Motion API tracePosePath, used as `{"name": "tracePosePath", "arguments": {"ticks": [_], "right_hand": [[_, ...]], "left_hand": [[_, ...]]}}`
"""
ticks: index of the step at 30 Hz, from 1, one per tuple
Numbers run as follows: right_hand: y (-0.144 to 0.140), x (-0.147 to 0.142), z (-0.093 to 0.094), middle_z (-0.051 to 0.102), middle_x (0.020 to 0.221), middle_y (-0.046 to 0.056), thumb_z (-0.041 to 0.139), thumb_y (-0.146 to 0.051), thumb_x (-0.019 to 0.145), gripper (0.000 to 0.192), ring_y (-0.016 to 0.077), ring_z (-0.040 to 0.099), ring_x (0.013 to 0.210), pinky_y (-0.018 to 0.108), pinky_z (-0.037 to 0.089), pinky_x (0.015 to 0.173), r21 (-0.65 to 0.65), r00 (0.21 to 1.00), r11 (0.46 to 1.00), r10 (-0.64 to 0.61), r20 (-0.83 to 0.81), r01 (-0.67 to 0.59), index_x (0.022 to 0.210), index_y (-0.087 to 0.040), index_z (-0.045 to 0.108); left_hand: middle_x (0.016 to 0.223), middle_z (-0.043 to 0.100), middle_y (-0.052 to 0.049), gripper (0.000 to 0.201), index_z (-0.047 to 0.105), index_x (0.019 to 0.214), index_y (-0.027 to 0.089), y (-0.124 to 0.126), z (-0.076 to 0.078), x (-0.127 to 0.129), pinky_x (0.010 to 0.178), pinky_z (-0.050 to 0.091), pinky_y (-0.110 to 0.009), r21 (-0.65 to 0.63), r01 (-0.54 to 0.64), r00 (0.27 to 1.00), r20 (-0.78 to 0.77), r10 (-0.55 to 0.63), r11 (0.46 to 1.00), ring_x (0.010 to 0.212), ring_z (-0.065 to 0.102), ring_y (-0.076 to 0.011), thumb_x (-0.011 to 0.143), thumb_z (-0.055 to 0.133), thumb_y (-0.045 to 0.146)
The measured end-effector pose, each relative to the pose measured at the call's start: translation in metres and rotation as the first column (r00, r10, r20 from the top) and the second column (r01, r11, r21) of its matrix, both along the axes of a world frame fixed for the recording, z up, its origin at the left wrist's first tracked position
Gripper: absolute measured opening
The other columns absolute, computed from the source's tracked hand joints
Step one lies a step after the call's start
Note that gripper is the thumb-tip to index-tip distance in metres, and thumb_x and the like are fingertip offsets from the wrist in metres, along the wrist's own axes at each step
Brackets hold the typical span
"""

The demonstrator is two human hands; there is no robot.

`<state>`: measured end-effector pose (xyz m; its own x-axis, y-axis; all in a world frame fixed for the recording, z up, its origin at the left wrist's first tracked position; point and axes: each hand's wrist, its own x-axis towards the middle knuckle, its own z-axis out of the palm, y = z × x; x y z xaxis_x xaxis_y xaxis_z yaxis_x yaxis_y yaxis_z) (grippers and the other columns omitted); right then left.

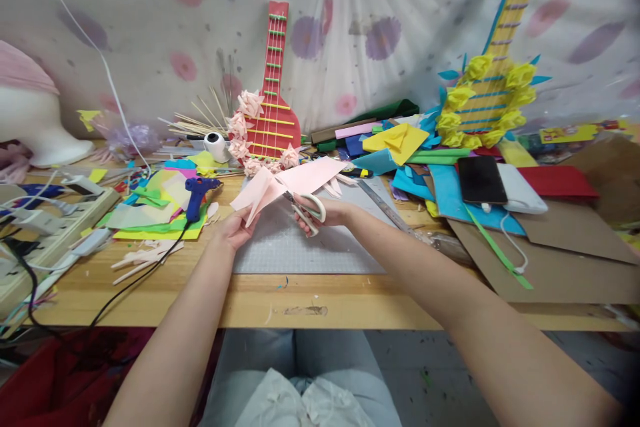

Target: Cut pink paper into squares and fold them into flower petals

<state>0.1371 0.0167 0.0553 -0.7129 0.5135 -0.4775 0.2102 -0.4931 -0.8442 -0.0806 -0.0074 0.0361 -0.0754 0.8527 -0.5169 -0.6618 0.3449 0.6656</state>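
One left hand [239,230] pinching a thin pale-pink paper sheet [299,177] above a flat grey gridded mat [273,257]; likely light, easily creased, best held by edges. One right hand [333,211] closed round white-handled metal scissors [321,205], blades at the sheet.

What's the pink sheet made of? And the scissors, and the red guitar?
Pink sheet: matte, thin, softly bent, so perhaps paper or thin foam. Scissors: smooth pale handles, probably plastic; greyish blades, likely metal. Red guitar: flat, matte body, maybe card or foam; I can't tell which.
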Motion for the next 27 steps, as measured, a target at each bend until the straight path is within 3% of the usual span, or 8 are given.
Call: {"name": "tracePosePath", "arguments": {"ticks": [5,14,25,27], "right_hand": [[0.01,-0.005,-0.002,0.056,0.056,0.003,0.035,-0.058,0.082,0.051,0.0115,0.056,0.049,0.027,0.052,0.05,-0.011,0.999,1.0,-0.007,0.039,0.007,0.073,-0.011,0.052],[0.021,-0.01,0.004,0.053,0.053,0.001,0.05,-0.056,0.077,0.045,0.0093,0.052,0.045,0.022,0.049,0.043,0.204,0.992,0.978,-0.069,0.104,0.047,0.069,-0.012,0.053],[0.016,-0.015,0.0,0.046,0.046,-0.004,0.059,-0.054,0.07,0.04,0.0057,0.041,0.038,0.02,0.04,0.039,0.422,0.98,0.896,-0.183,0.075,0.135,0.063,-0.016,0.049],[0.016,-0.012,0.0,0.048,0.048,-0.002,0.057,-0.055,0.07,0.041,0.0068,0.043,0.039,0.021,0.04,0.041,0.471,0.97,0.877,-0.184,0.158,0.09,0.064,-0.015,0.05]], "left_hand": [[0.06,0.063,0.001,0.016,0.058,0.08,0.013,-0.001,-0.003,0.001,0.044,0.05,-0.012,0.019,0.011,1.0,0.006,-0.011,1.0,0.046,0.058,-0.0058,0.075,0.049,0.0],[0.061,0.063,0.001,0.015,0.058,0.078,0.012,-0.002,-0.002,0.002,0.045,0.049,-0.012,0.026,0.026,1.0,-0.015,-0.026,0.999,0.047,0.058,-0.0056,0.077,0.049,0.001],[0.063,0.063,-0.001,0.016,0.061,0.078,0.012,-0.003,-0.002,0.005,0.045,0.048,-0.013,0.071,0.045,0.997,-0.071,-0.039,0.996,0.05,0.058,-0.007,0.073,0.052,0.0],[0.066,0.065,-0.001,0.017,0.062,0.079,0.012,-0.003,0.001,0.0,0.045,0.048,-0.014,0.101,0.033,0.993,-0.112,-0.022,0.994,0.052,0.059,-0.008,0.069,0.055,-0.001]]}}
